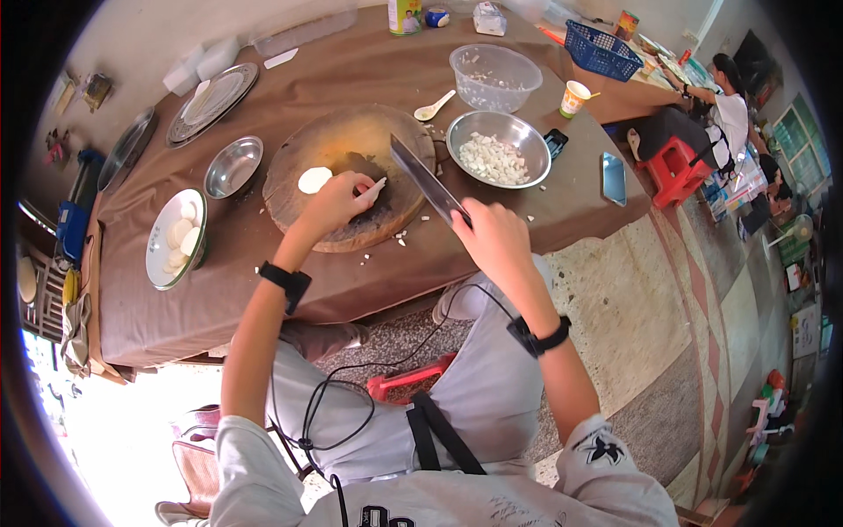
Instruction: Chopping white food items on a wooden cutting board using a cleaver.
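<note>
- Brown-clothed table (527, 206) in a tiled room, with a round wooden chopping board (338, 149) at its centre
- Left hand (334, 204) resting on the board, fingers curled down around a pale strip of white vegetable (376, 188), pinning it to the wood
- Right hand (492, 235) clamped around the handle of a cleaver (428, 183), blade raised at a slant just right of the pinned piece
- One whole white slice (313, 179) lying on the board beside the left hand, uncut
- Steel bowl (498, 149) right of the board already partly filled with small white dice, so a good share of chopping looks done
- White plate (176, 239) at the left edge holding several more round slices, seemingly waiting
- Stray bits scattered near the board's front edge
- Empty small steel bowl (233, 165), clear plastic bowl (495, 76) and ceramic spoon (434, 106) standing nearby
- Judged roughly midway
</note>
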Demonstrator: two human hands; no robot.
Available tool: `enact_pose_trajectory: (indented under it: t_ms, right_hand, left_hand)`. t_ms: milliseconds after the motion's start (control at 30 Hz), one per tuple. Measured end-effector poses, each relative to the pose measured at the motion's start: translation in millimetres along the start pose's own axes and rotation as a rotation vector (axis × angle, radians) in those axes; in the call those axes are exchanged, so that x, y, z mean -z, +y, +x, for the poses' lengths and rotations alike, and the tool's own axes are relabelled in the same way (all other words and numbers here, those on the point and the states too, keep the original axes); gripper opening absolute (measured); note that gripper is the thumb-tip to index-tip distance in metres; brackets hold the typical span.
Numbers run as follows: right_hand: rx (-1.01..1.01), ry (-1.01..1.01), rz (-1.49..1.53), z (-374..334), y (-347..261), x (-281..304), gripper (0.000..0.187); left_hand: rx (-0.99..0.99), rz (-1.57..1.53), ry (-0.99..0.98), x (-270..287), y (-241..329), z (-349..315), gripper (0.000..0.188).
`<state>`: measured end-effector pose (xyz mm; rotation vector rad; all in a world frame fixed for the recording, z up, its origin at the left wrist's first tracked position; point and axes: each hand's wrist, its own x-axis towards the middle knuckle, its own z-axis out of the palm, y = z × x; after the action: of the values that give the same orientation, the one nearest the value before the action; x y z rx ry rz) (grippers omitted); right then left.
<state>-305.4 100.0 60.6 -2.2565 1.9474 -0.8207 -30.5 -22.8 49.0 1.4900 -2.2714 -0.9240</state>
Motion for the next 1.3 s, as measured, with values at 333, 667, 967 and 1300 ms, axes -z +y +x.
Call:
enact_pose_trajectory:
  t_ms: [333,667,967,1300]
  right_hand:
    - [0.228,0.025,-0.047,42,-40,-49,0.028]
    - [0.206,0.032,-0.021,35,-51,-55,0.028]
    - [0.199,0.008,-0.076,38,-39,-61,0.025]
    - [0.146,-0.030,-0.102,37,-51,-56,0.009]
  left_hand:
    - [-0.030,-0.632,0.511,-65,-12,-6,0.052]
    - [-0.073,-0.792,0.719,-77,-4,13,0.051]
    - [-0.087,-0.246,0.664,-58,-33,7,0.034]
    - [-0.182,-0.161,0.587,-53,-38,-4,0.023]
